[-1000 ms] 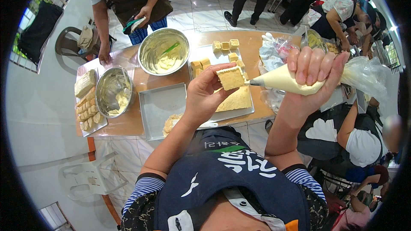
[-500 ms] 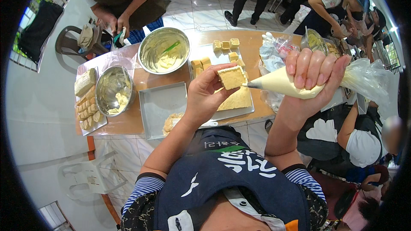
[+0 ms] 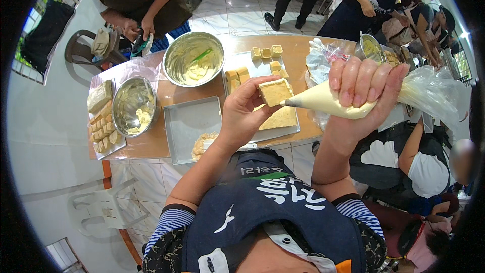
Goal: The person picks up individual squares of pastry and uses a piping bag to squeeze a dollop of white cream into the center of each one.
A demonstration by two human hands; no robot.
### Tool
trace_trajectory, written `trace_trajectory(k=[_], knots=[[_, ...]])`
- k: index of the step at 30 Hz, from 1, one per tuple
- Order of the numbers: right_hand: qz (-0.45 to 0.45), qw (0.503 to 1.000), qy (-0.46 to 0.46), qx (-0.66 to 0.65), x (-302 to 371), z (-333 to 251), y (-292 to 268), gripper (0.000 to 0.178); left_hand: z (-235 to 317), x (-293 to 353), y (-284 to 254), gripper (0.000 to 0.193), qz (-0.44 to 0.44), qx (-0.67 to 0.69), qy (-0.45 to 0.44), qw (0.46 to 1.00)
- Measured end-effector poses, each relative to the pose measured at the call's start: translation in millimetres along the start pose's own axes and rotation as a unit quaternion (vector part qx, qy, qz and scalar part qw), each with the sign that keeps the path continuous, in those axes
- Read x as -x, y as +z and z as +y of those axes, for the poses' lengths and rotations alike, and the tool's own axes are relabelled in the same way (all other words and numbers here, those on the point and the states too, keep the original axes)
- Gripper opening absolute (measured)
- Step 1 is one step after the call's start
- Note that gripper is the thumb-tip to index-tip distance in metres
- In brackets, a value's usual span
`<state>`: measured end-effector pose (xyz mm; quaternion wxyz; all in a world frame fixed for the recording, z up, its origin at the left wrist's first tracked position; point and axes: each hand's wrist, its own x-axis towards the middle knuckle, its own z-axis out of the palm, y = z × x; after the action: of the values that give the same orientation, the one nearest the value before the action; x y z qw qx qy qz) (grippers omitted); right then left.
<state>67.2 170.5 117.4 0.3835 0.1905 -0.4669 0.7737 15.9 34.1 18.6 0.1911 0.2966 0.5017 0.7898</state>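
1. The small square of cake (image 3: 276,93) is held up above the table by the left hand (image 3: 241,108), its left side gripped between thumb and fingers.
2. The filled piping bag (image 3: 323,102) is gripped in the right hand (image 3: 366,88), with the fingers curled closed around it and the loose plastic trailing out to the right.
3. Over the last second, the metal piping tip (image 3: 290,102) has been shifted from beside the right edge of the square down to its lower right corner. Whether the cake itself is touched by the tip cannot be told.
4. Pale cream (image 3: 290,87) is seen along the top and right edges; by this shift, the right-hand line seems to be brought near its end. No line is made out along the lower edge.
5. Below the square, the larger cake slab (image 3: 279,120) is left lying where it was, as are the cake cubes (image 3: 266,53) beyond.
6. The green spatula (image 3: 202,54) is left resting in the cream-smeared mixing bowl (image 3: 192,40).
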Motion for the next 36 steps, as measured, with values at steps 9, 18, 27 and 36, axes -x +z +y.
trace_trajectory(k=[9, 18, 27, 36], knots=[[-0.015, 1.0, 0.006, -0.01, -1, 1, 4, 0.046, 0, 0, -1, 0.043, -0.005, -0.007, 0.008, 1.0], [-0.039, 0.999, 0.005, -0.008, 0, 3, 6, 0.046, -1, 1, -2, 0.043, -0.006, -0.004, 0.012, 1.0], [-0.038, 0.999, 0.013, -0.015, 3, 5, 11, 0.045, 1, 3, -3, 0.041, -0.006, -0.019, 0.004, 1.0], [-0.047, 0.999, 0.01, -0.015, 3, 7, 12, 0.045, 2, 5, -1, 0.038, -0.001, -0.041, 0.01, 0.999]])
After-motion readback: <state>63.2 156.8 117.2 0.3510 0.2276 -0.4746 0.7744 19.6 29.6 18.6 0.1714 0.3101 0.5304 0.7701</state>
